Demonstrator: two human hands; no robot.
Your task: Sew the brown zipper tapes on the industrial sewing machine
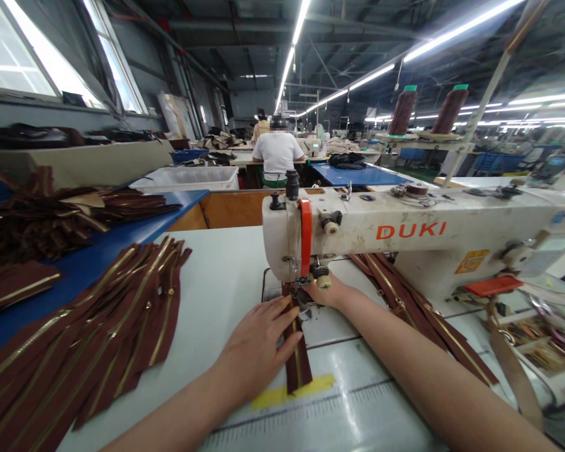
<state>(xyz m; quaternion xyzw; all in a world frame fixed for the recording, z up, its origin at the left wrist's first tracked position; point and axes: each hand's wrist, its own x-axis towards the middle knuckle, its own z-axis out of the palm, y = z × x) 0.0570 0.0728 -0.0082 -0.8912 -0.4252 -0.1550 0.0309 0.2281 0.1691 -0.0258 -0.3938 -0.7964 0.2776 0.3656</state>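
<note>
A brown zipper strip (297, 359) with gold teeth lies lengthwise under the needle area of the white sewing machine (353, 223). My left hand (263, 329) rests on it, palm down, fingers stretched out and pressing its near part flat. My right hand (328, 290) reaches in beside the presser foot from the right; its fingertips are hidden behind the machine head and a knob, so its hold does not show. The strip's near end lies by yellow tape (320, 384) on the table.
Many brown zipper strips (136, 301) spread over the table's left side, with another pile (51, 213) on a blue surface. More strips (405, 301) lie under the machine arm. A tray of small metal parts (541, 345) sits right. Two thread cones (403, 112) stand behind; a person (277, 154) sits ahead.
</note>
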